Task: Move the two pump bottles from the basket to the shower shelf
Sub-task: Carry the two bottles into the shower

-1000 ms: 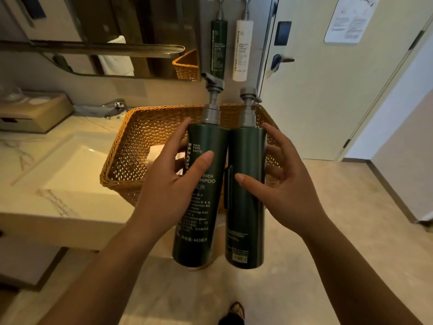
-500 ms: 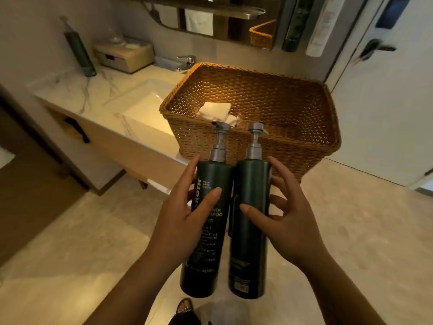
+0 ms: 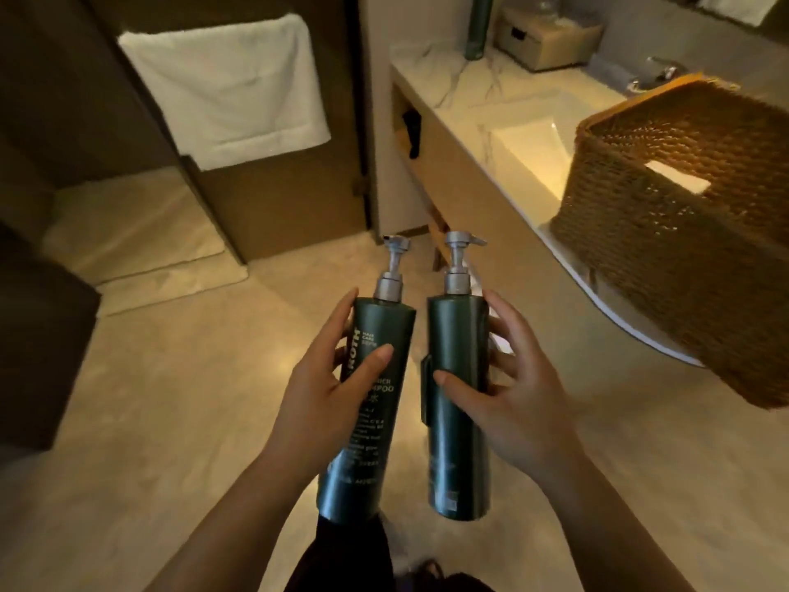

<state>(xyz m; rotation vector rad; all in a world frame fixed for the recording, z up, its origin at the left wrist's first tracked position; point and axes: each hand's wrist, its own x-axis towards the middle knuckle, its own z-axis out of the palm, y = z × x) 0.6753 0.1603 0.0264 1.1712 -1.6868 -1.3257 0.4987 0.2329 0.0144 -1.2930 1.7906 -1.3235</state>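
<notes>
Two tall dark green pump bottles with grey pumps are held upright in front of me, over the floor. My left hand (image 3: 324,390) grips the left bottle (image 3: 375,322), whose white label lettering faces me. My right hand (image 3: 508,395) grips the right bottle (image 3: 457,335), which shows its plain back side. A small gap separates the two bottles. The woven wicker basket (image 3: 666,249) stands on the vanity counter at the right, well apart from both hands. No shower shelf is in view.
The marble vanity counter (image 3: 461,83) with a sink runs along the right, carrying a tissue box (image 3: 546,36) and a green bottle (image 3: 478,27). A white towel (image 3: 230,87) hangs at the upper left above a pale bath mat (image 3: 141,245). Tiled floor lies ahead.
The view has swung to the left, so the basket and counter have slid to the right edge. Both bottles stay in my hands and have drawn slightly apart.
</notes>
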